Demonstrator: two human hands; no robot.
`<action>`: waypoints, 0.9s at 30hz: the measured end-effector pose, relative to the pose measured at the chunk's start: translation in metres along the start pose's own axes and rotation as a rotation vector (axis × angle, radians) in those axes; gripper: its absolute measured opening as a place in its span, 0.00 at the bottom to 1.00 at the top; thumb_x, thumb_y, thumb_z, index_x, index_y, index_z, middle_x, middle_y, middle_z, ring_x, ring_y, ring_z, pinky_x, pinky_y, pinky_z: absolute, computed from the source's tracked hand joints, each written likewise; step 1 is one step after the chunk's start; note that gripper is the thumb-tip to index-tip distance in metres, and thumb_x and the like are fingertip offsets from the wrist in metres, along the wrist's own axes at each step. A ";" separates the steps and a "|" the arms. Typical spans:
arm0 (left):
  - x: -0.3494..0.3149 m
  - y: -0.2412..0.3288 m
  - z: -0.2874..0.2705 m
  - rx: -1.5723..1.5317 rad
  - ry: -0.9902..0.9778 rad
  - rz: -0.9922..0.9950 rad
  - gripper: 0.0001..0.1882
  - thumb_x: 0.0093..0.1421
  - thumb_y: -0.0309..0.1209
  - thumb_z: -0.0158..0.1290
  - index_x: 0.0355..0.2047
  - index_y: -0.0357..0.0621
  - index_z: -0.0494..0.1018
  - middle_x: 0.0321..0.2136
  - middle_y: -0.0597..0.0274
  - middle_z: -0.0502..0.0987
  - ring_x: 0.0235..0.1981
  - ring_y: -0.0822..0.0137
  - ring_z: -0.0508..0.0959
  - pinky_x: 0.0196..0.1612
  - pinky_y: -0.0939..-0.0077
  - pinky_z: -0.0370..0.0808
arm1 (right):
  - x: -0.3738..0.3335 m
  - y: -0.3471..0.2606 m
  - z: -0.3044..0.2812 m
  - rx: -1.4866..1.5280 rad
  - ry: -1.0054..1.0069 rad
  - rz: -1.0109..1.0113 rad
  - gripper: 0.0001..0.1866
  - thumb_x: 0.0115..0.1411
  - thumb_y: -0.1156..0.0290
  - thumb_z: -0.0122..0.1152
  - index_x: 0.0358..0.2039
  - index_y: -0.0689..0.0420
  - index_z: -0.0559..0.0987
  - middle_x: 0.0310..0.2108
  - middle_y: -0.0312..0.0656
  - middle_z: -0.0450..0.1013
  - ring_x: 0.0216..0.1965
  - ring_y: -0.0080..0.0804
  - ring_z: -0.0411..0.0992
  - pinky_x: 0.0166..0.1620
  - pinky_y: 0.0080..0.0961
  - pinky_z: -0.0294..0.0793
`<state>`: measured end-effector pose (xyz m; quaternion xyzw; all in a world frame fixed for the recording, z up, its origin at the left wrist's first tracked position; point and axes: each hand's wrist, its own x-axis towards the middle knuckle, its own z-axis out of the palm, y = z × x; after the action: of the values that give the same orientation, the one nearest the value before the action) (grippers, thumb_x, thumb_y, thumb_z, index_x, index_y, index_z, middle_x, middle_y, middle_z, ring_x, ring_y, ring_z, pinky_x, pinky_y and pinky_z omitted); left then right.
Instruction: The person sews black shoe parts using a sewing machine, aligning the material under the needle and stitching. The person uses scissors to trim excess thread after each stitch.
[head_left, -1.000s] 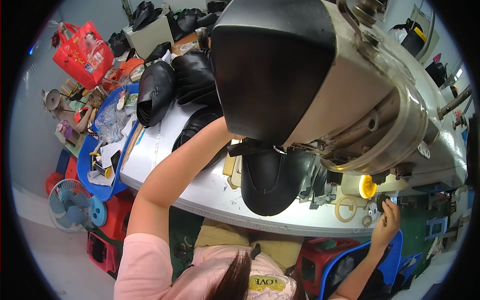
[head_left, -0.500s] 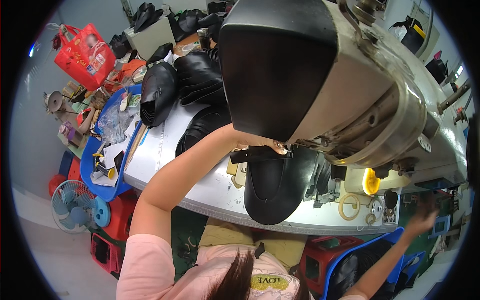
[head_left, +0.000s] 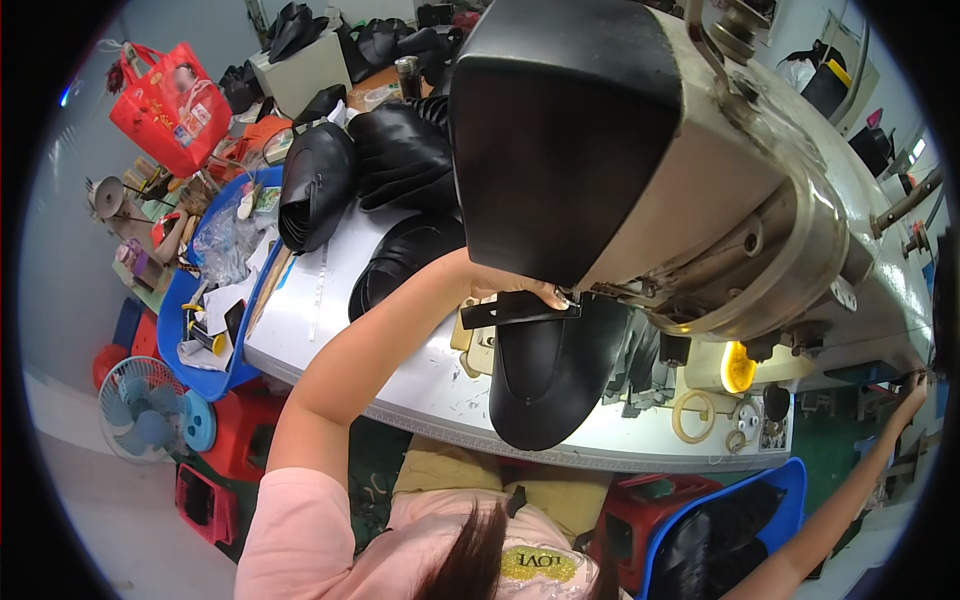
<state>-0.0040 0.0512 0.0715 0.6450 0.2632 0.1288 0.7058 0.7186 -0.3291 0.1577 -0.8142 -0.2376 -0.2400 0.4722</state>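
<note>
My left hand (head_left: 522, 287) is under the sewing machine's head (head_left: 570, 150), thumb pressed on a dark leather strip (head_left: 520, 309). The strip has a slot near its left end and lies across a rounded black leather piece (head_left: 550, 390). That piece hangs over the table's front edge. Part of my left hand, and the needle area, are hidden by the black cover of the machine. My right arm stretches far right, and my right hand (head_left: 914, 390) is at the machine's far right end; its fingers are too small and dark to make out.
Folded black leather pieces (head_left: 405, 155) are piled on the white table (head_left: 300, 320). A blue tray (head_left: 175, 320) of scraps and tools and a fan (head_left: 150, 415) stand left. Tape rings (head_left: 693, 417) lie front right, above a blue bin (head_left: 790, 490) of black pieces.
My right hand has moved right and slightly up, from beside the table to the far end of the machine. My left hand stays on the leather strip.
</note>
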 end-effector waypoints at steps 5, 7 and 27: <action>-0.001 0.004 -0.002 -0.006 0.054 0.009 0.17 0.43 0.18 0.58 0.36 0.38 0.72 0.32 0.61 0.74 0.37 0.71 0.72 0.42 0.80 0.69 | -0.094 -0.089 0.027 0.025 0.336 -0.140 0.26 0.53 0.49 0.52 0.42 0.59 0.73 0.35 0.42 0.73 0.29 0.26 0.72 0.30 0.20 0.70; 0.003 0.004 -0.005 -0.019 0.081 0.019 0.17 0.43 0.18 0.57 0.36 0.38 0.72 0.33 0.60 0.74 0.38 0.71 0.72 0.42 0.79 0.69 | -0.116 -0.099 0.028 0.056 0.400 -0.171 0.22 0.55 0.54 0.51 0.41 0.59 0.74 0.36 0.41 0.73 0.30 0.26 0.72 0.31 0.20 0.70; -0.077 -0.099 0.038 -0.366 -0.002 0.293 0.23 0.42 0.16 0.56 0.40 0.43 0.69 0.36 0.68 0.72 0.39 0.72 0.70 0.45 0.75 0.66 | -0.519 -0.313 0.139 0.945 -1.551 0.182 0.09 0.58 0.67 0.46 0.35 0.60 0.66 0.30 0.36 0.66 0.22 0.15 0.58 0.27 0.13 0.59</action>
<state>-0.0625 -0.0343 -0.0084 0.5378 0.1382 0.2748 0.7850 0.1493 -0.1515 -0.0182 -0.4846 -0.4969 0.5351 0.4816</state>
